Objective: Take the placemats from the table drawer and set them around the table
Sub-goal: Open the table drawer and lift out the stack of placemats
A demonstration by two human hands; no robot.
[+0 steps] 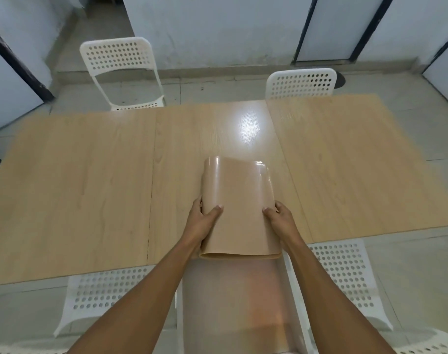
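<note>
While both hands hold it at the lower centre of the frame, the stack of placemats (239,208) hangs just above the near edge of the tabletop (90,175), its far end curling over in a glossy bend. The left hand (202,221) has its thumb laid on top and its fingers tucked under the left edge, and the right hand (279,218) does the same on the right edge, so each grip is closed around the stack. How many mats are in it I cannot tell; the near edge shows at least a couple of thin layers.

The curl suggests a soft, floppy sheet material, light in weight, with no stiffness to hold itself flat. The shine hints at a smooth, probably slippery face, so the layers may slide over one another if pinched at only one point. Nothing about them looks fragile. Holding them at the two side edges, as now, seems best for carrying; to peel one off, a corner of the top layer looks the likeliest place.

Below the stack an open drawer (233,302) reaches toward the bottom of the frame. White perforated chairs (115,57) stand around the table.
</note>
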